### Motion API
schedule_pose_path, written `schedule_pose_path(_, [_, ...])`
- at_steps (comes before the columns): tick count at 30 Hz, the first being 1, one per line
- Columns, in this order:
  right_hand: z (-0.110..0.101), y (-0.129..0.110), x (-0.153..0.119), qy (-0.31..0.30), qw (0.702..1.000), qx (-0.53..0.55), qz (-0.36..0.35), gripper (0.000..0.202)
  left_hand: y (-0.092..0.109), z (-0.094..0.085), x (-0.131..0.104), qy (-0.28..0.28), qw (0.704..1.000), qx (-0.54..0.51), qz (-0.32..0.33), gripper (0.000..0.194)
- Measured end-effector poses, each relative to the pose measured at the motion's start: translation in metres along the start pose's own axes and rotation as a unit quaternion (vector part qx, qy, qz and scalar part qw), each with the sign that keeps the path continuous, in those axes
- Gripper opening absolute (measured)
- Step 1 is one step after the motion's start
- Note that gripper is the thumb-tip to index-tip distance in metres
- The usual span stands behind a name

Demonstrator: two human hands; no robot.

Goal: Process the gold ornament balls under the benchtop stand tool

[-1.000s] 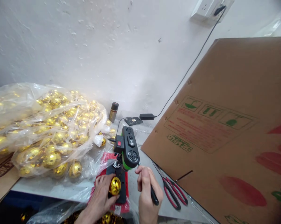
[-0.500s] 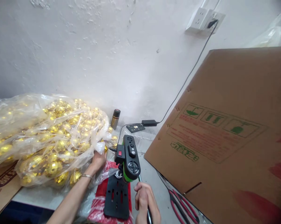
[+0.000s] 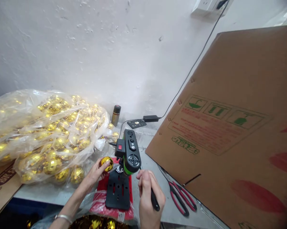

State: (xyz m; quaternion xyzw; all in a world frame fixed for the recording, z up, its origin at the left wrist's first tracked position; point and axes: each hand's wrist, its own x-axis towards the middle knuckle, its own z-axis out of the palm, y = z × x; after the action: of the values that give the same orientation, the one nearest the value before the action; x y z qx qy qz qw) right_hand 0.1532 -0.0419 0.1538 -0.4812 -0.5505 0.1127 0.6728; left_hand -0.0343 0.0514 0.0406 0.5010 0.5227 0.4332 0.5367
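Observation:
My left hand [image 3: 98, 171] holds a gold mirrored ball [image 3: 107, 163] between thumb and fingers, just left of a small black and green drill press [image 3: 132, 152]. The press stands on a black slotted base plate [image 3: 118, 190] over red plastic. To its right, my right hand [image 3: 150, 194] is closed round a black handle [image 3: 155, 200]; the rod ahead of it reaches toward the press head, and its tip is hidden. Clear plastic bags of gold balls [image 3: 59, 136] lie at the left.
A large cardboard box [image 3: 212, 127] leans at the right, with red-handled pliers [image 3: 181, 197] beside it. Behind the press are a spray can [image 3: 116, 115], a black adapter [image 3: 151, 118] and its cord. More gold balls [image 3: 95, 222] show at the bottom edge.
My left hand has drawn back from the bag opening toward the press, with a gold ball now plainly in its fingers. My right hand keeps its hold on the handle, which has tilted. The view has shifted slightly.

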Motion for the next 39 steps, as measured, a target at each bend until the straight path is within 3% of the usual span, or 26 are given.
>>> schedule_pose_path(4, [0.004,-0.010,0.003,0.005,1.000,-0.003,-0.010,0.044,-0.018,0.017,-0.032,-0.017,0.999,0.004,-0.028,0.078])
schedule_pose_path(9, [0.001,-0.009,-0.002,-0.005,1.000,-0.012,-0.010,0.042,-0.038,0.039,-0.037,0.023,0.992,0.117,0.036,0.065])
schedule_pose_path(17, [-0.002,-0.006,-0.005,-0.011,1.000,-0.017,-0.021,0.037,-0.040,0.047,-0.051,-0.038,0.964,0.234,0.119,0.060])
schedule_pose_path(27, [-0.004,0.000,-0.009,-0.015,0.999,-0.013,-0.033,0.036,-0.049,0.060,-0.035,-0.013,0.919,0.328,0.216,0.045])
schedule_pose_path(31, [-0.004,0.012,-0.022,-0.019,0.999,-0.011,-0.031,0.035,-0.052,0.063,-0.035,-0.029,0.921,0.332,0.200,0.041])
schedule_pose_path(35, [0.001,0.027,-0.044,0.018,1.000,-0.006,-0.005,0.037,-0.050,0.061,-0.037,-0.052,0.927,0.325,0.178,0.046])
schedule_pose_path(39, [0.005,0.038,-0.054,0.033,0.999,-0.022,-0.031,0.038,-0.051,0.061,-0.038,-0.052,0.930,0.318,0.176,0.049])
